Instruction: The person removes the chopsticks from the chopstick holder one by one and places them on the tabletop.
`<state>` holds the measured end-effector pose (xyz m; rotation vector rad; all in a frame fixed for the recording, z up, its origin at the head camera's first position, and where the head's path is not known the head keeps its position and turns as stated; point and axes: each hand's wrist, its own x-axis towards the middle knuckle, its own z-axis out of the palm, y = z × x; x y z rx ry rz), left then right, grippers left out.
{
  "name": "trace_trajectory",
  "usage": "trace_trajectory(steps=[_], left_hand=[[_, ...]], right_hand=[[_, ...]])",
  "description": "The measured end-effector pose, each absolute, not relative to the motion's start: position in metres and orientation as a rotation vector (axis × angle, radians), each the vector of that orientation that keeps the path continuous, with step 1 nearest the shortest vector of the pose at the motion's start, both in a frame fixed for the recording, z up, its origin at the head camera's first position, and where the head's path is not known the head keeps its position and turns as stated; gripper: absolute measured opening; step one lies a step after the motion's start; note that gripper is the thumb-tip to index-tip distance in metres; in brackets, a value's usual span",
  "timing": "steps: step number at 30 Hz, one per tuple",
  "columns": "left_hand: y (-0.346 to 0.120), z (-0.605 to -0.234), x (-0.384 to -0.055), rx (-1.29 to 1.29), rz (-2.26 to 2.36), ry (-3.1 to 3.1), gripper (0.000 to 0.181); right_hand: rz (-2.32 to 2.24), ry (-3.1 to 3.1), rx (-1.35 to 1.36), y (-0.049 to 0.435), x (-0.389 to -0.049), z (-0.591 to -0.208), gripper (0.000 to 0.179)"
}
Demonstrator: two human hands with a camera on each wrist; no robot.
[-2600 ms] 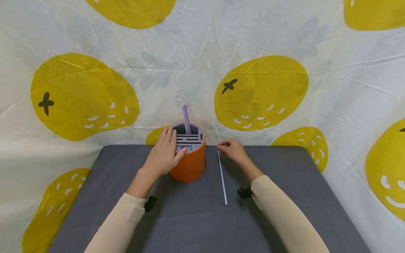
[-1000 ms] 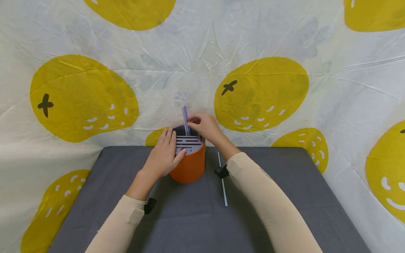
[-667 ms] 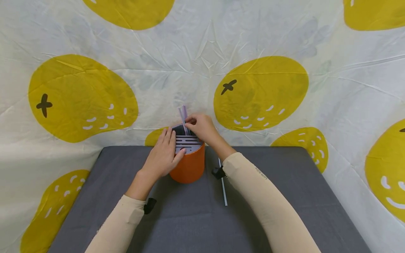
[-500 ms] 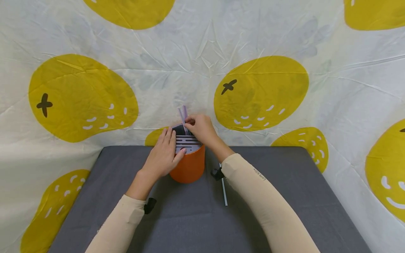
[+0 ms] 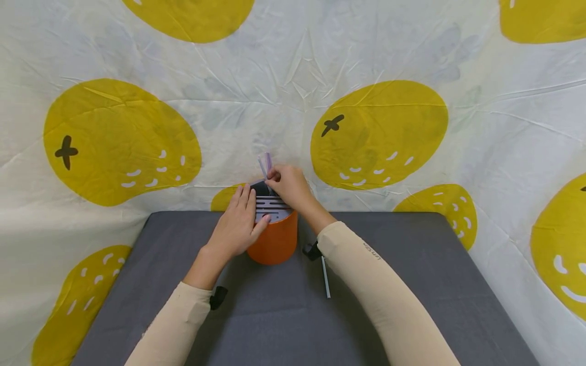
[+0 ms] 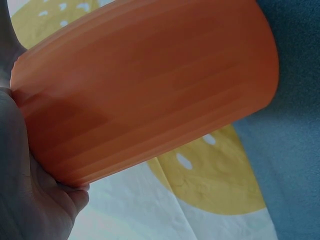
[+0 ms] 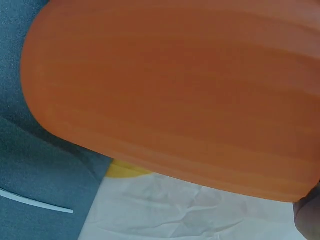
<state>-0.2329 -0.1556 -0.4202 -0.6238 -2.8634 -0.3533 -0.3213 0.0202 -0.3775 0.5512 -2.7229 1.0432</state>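
A white cloth printed with yellow fruit hangs beyond the dark grey counter. At the counter's far side, left of its middle, stands an orange container with a slotted grey top. The left hand lies on its left rim, fingers straight. The right hand pinches at slim sticks rising from its far compartment; how many is unclear. A pale rod lies right of the container, partly hidden.
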Motion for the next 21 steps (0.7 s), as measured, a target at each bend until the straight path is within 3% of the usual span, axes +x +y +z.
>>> trace_trajectory(steps=[21], left_hand=[[-0.1558,-0.4207,-0.2332,-0.618,-0.355,-2.869,0.083]], right_hand=[[1.213,-2.662,0.574,0.0278,-0.3190,-0.3774,0.012]])
